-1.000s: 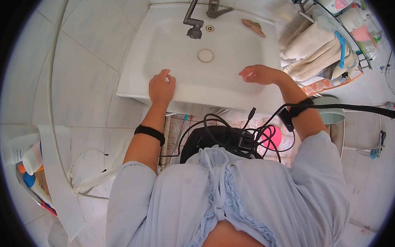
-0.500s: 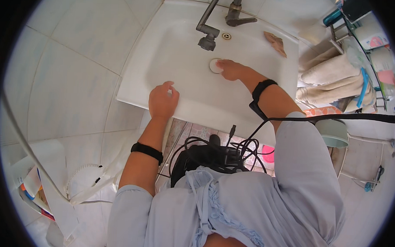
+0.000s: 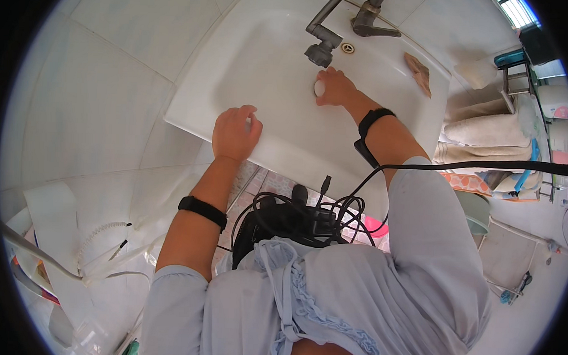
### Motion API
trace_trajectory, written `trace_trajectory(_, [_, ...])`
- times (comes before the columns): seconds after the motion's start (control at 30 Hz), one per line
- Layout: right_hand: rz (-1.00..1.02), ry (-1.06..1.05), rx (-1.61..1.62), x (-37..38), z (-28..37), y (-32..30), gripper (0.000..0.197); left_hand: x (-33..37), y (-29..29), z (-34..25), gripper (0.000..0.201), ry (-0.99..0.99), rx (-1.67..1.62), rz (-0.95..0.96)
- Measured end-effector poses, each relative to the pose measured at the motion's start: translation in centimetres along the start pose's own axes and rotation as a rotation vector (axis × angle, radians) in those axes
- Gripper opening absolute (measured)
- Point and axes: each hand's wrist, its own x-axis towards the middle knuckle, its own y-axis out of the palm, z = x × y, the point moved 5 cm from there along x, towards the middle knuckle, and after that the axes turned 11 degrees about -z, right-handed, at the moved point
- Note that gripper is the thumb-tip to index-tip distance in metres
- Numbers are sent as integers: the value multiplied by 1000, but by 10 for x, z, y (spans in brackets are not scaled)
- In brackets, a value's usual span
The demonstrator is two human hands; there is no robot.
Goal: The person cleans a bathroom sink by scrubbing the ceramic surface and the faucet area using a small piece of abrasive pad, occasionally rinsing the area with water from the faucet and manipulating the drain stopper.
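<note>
The white washbasin (image 3: 286, 124) lies in front of me. My right hand (image 3: 338, 88) is down inside it, thumb and fingers closed around the edges of a white round drain stopper (image 3: 319, 88). The hand hides the drain beneath. Above that hand hangs the grey faucet spout (image 3: 321, 50), and a small overflow hole (image 3: 347, 48) shows just beyond it. Over the basin's near-left rim, my left hand (image 3: 237, 133) hovers with its fingers loosely bent. A gap shows between thumb and forefinger, and nothing is visible in it.
A brown crumpled piece (image 3: 418, 74) lies on the basin's right ledge, near the faucet lever (image 3: 375, 27). Towels (image 3: 486, 131) hang at the right. Black cables (image 3: 307, 216) bunch at my waist, and one cable (image 3: 484, 166) stretches rightward. A green bucket (image 3: 473, 212) stands below.
My view has shifted, so the basin sits further right and up. My right hand has moved slightly left in the basin and has closed around the stopper. My left hand stays near the rim.
</note>
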Motion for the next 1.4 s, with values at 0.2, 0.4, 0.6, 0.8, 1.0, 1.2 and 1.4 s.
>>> trace_trajectory(0.2, [-141, -94, 121, -9, -19, -18, 59, 2, -1, -3, 12, -23, 6, 13])
trace_trajectory(0.4, [-38, -99, 247, -35, -60, -29, 65, 2, -2, -4, 12, -34, -12, -18])
trace_trajectory(0.6, [-9, -188, 275, -36, -50, -31, 67, 1, -1, -1, 12, -54, 12, 27])
trace_trajectory(0.8, [12, -107, 484, -26, -44, -29, 67, 1, -2, -2, 11, -37, -2, 10])
trace_trajectory(1.0, [24, -53, 602, -23, -48, -18, 68, 1, -3, -1, 12, -62, -35, 12])
trace_trajectory(1.2, [38, -17, 616, -22, -53, -12, 69, 0, -2, 1, 13, -43, -23, 12])
trace_trajectory(1.4, [25, 4, 693, -21, -49, -14, 70, 1, -3, 0, 13, -72, -37, 41])
